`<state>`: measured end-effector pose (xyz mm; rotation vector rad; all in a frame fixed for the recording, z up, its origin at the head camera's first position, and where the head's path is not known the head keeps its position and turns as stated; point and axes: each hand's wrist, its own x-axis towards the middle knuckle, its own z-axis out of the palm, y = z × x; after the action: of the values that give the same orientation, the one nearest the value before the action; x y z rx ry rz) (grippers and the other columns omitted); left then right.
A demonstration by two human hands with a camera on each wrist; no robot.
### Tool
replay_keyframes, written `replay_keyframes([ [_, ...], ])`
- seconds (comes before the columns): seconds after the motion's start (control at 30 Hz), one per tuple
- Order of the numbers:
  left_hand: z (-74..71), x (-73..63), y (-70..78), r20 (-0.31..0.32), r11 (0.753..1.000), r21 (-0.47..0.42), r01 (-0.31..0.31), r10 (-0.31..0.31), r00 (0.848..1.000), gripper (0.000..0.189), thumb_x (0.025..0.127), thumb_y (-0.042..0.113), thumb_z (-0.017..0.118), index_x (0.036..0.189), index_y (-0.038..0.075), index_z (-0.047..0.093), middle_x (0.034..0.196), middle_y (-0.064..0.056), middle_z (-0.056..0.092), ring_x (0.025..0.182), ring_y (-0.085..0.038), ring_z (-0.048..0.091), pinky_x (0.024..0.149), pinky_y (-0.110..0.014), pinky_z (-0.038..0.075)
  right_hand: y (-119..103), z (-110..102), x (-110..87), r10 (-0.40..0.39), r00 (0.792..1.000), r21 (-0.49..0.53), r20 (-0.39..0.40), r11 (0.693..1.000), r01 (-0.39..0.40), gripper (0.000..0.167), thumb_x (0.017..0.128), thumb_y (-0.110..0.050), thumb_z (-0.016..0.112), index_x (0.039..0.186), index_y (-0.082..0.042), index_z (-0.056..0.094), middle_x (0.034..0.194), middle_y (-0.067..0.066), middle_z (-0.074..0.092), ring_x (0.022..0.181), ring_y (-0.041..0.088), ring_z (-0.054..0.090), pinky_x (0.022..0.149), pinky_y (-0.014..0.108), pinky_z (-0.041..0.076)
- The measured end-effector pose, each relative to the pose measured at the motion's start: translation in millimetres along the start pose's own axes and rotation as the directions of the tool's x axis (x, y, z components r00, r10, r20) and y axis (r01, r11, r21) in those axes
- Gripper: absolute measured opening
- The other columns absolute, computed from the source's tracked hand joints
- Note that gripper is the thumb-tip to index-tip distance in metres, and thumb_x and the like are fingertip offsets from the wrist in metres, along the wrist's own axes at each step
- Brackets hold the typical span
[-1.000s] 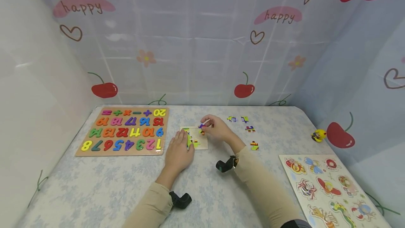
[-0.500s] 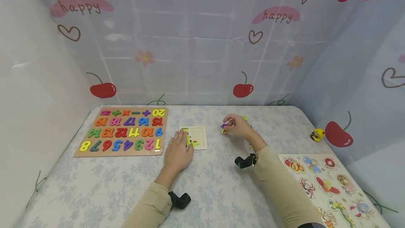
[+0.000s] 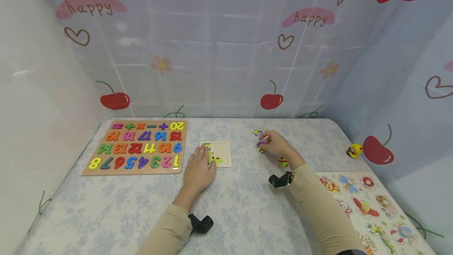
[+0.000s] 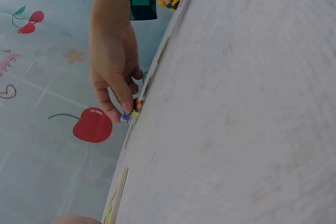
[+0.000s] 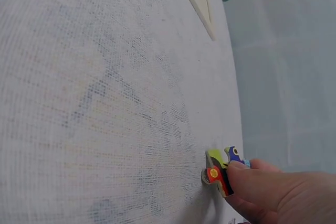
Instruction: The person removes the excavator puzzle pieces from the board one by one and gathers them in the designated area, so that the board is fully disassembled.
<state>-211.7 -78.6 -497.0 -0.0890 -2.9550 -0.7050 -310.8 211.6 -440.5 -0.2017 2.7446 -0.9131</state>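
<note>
My left hand (image 3: 199, 170) lies with straight fingers over the left side of a small square wooden puzzle tray (image 3: 223, 143). Green and yellow pieces show in the tray's left and lower part; the fingers hide some of it. Right of the tray, my right hand (image 3: 277, 145) pinches a colourful jigsaw piece (image 5: 215, 174) between thumb and fingers. The piece is blue, red, green and black, and sits close over the tabletop in the right wrist view. Around that hand lie loose jigsaw pieces, one beyond it (image 3: 256, 132) and another nearer (image 3: 283, 162).
A number board (image 3: 138, 148) with coloured digits lies at the left. At the right front is a board of insect pictures (image 3: 368, 207), partly under the right sleeve. A small yellow toy figure (image 3: 354, 150) stands near the table's right edge. A printed curtain hangs behind.
My right hand has carried the pinched jigsaw piece from above the tray rightward to the loose pieces. My left hand has stayed on the tray.
</note>
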Motion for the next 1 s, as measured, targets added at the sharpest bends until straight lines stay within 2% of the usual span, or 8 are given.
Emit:
replay_keyframes([
  [0.23, 0.8, 0.1, -0.1, 0.000, 1.000, -0.002, 0.001, -0.001, 1.000, 0.066, 0.101, 0.041, 0.039, 0.154, 0.002, 0.031, 0.166, -0.009, 0.021, 0.155, -0.026, 0.017, 0.127, -0.044, 0.015, -1, 3, 2.8, -0.009, 0.998, -0.059, -0.057, 0.998, 0.006, 0.022, 0.096, -0.021, 0.064, 0.117, -0.014, 0.059, 0.106, 0.011, 0.062, 0.090, 0.024, 0.057, 0.075, 0.033, 0.048],
  [0.4, 0.8, 0.0, 0.2, 0.005, 1.000, 0.000, 0.000, 0.000, 1.000, 0.066, 0.101, 0.041, 0.039, 0.155, 0.002, 0.030, 0.166, -0.010, 0.021, 0.155, -0.026, 0.017, 0.127, -0.044, 0.015, -2, 4, 3.7, -0.012, 0.998, -0.131, -0.065, 0.991, 0.003, 0.021, 0.097, -0.022, 0.063, 0.116, -0.014, 0.059, 0.106, 0.011, 0.063, 0.089, 0.024, 0.058, 0.075, 0.035, 0.049],
  [0.57, 0.0, 0.0, 0.5, 0.009, 1.000, 0.001, 0.007, -0.007, 1.000, 0.066, 0.102, 0.041, 0.038, 0.155, 0.003, 0.030, 0.166, -0.009, 0.020, 0.155, -0.026, 0.016, 0.127, -0.043, 0.014, -9, 6, 1.0, -0.031, 0.992, -0.272, -0.123, 0.962, -0.004, 0.028, 0.092, -0.024, 0.070, 0.115, -0.013, 0.061, 0.102, 0.009, 0.063, 0.088, 0.025, 0.057, 0.073, 0.038, 0.049],
  [0.67, -0.2, -0.2, 0.3, 0.009, 1.000, -0.001, 0.009, -0.009, 1.000, 0.066, 0.102, 0.041, 0.039, 0.155, 0.003, 0.030, 0.166, -0.009, 0.020, 0.155, -0.026, 0.016, 0.127, -0.043, 0.014, -15, 7, -0.7, -0.046, 0.988, -0.317, -0.148, 0.948, -0.003, 0.031, 0.090, -0.024, 0.073, 0.116, -0.012, 0.063, 0.099, 0.009, 0.062, 0.086, 0.025, 0.056, 0.070, 0.039, 0.048],
  [0.8, -0.4, -0.9, 0.0, 0.010, 1.000, 0.000, 0.008, -0.008, 1.000, 0.066, 0.102, 0.041, 0.039, 0.155, 0.003, 0.029, 0.166, -0.009, 0.020, 0.155, -0.025, 0.016, 0.127, -0.043, 0.014, -18, 10, -1.7, -0.078, 0.988, -0.312, -0.133, 0.949, 0.033, 0.031, 0.092, -0.023, 0.071, 0.119, -0.012, 0.063, 0.093, 0.006, 0.061, 0.080, 0.022, 0.056, 0.067, 0.035, 0.047],
  [1.0, -1.7, -2.0, 1.1, 0.003, 1.000, -0.013, 0.000, 0.000, 1.000, 0.065, 0.102, 0.040, 0.039, 0.155, 0.003, 0.030, 0.166, -0.010, 0.020, 0.155, -0.027, 0.016, 0.127, -0.044, 0.015, -25, 18, -3.3, -0.151, 0.980, -0.225, -0.132, 0.967, 0.119, 0.029, 0.093, -0.018, 0.067, 0.121, -0.010, 0.063, 0.095, 0.006, 0.061, 0.082, 0.021, 0.056, 0.074, 0.036, 0.049],
])
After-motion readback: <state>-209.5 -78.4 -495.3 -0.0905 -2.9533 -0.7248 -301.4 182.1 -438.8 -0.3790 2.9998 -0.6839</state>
